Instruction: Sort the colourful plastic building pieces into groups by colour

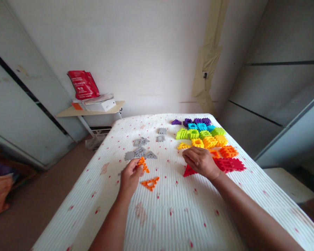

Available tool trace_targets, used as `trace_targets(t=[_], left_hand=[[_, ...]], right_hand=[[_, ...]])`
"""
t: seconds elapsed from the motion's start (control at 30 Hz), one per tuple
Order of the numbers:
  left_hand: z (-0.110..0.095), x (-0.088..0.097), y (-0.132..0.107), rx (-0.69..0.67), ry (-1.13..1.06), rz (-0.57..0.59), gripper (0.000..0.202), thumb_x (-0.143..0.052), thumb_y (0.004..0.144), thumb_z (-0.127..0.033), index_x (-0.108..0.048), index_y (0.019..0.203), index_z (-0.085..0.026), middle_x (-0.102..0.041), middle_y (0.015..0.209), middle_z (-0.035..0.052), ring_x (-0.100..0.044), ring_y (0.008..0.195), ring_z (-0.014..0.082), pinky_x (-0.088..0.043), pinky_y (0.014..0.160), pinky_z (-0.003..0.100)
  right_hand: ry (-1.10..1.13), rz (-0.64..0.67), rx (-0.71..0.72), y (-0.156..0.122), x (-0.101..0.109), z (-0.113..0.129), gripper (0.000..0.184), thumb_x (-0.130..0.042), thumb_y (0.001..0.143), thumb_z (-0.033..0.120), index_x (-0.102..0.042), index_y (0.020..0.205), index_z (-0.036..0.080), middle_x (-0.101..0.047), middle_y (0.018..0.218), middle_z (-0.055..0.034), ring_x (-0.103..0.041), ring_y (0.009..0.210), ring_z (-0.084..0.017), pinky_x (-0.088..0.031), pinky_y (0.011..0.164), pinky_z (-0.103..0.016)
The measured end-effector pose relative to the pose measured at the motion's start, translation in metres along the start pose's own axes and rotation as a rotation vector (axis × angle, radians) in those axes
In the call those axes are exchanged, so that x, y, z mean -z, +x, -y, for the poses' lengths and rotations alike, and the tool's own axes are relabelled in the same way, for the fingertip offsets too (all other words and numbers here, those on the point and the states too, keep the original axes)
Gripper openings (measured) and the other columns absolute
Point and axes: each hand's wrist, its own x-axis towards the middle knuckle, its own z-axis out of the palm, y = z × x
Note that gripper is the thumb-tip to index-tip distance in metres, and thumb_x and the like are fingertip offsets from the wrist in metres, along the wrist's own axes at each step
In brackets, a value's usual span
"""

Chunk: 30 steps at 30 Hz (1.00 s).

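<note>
Orange plastic triangle (143, 165) sits pinched in the left hand (130, 177), its grip closed on the piece between thumb and fingers, held just above the white ribbed bed (172, 223). A second orange triangle (150, 183), an open frame, lies flat just beside that hand. The right hand (201, 162) is over the bed with its fingers curled inward, and a red triangle (188, 170) pokes out from under its edge; whether that grip holds the piece or only covers it, I cannot tell. Grey toothed pieces (140, 152) lie in a loose cluster just beyond the left hand, and rows of purple, blue, green, yellow, orange and red toothed blocks (205, 141) spread beyond the right. Pinching a toothed piece near one corner, as the left hand does, looks like a sound hold: the piece stays steady and most of its slotted edges stay free.
</note>
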Motion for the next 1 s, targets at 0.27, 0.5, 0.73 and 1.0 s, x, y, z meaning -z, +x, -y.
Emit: trace_targets(t=[0.27, 0.5, 0.73, 1.0], left_hand=[[-0.005, 0.001, -0.002, -0.184, 0.02, -0.057, 0.017, -0.061, 0.069, -0.029, -0.07, 0.079, -0.017, -0.059, 0.096, 0.0055, -0.058, 0.092, 0.0171, -0.049, 0.08, 0.028], [-0.003, 0.001, -0.001, -0.2, 0.132, -0.022, 0.016, -0.06, 0.07, -0.028, -0.068, 0.079, -0.017, -0.064, 0.08, 0.0026, -0.059, 0.075, 0.0152, -0.047, 0.069, 0.026], [-0.018, -0.008, -0.01, -0.244, 0.246, -0.07, 0.008, -0.058, 0.068, -0.022, -0.06, 0.075, -0.018, -0.063, 0.071, -0.0001, -0.059, 0.071, 0.015, -0.046, 0.071, 0.026], [-0.015, -0.016, -0.013, -0.548, 0.246, 0.014, 0.012, -0.054, 0.067, -0.007, -0.055, 0.068, -0.019, -0.063, 0.075, 0.001, -0.06, 0.075, 0.0142, -0.047, 0.071, 0.026]], right_hand=[[0.077, 0.029, 0.04, 0.002, -0.009, 0.009, 0.021, -0.04, 0.092, 0.021, -0.059, 0.086, 0.016, -0.064, 0.077, -0.007, -0.059, 0.072, -0.015, -0.044, 0.067, -0.025], [0.157, 0.082, 0.044, 0.002, -0.016, 0.016, 0.021, -0.041, 0.092, 0.022, -0.06, 0.087, 0.016, -0.064, 0.077, -0.0071, -0.059, 0.074, -0.015, -0.045, 0.068, -0.026], [0.343, 0.099, 0.005, 0.005, -0.019, 0.027, 0.017, -0.044, 0.09, 0.02, -0.06, 0.089, 0.016, -0.066, 0.084, -0.0068, -0.061, 0.077, -0.015, -0.048, 0.069, -0.025], [0.495, 0.129, -0.12, 0.004, -0.027, 0.037, 0.016, -0.049, 0.088, 0.023, -0.062, 0.097, 0.019, -0.068, 0.093, -0.0061, -0.064, 0.082, -0.015, -0.05, 0.072, -0.026]])
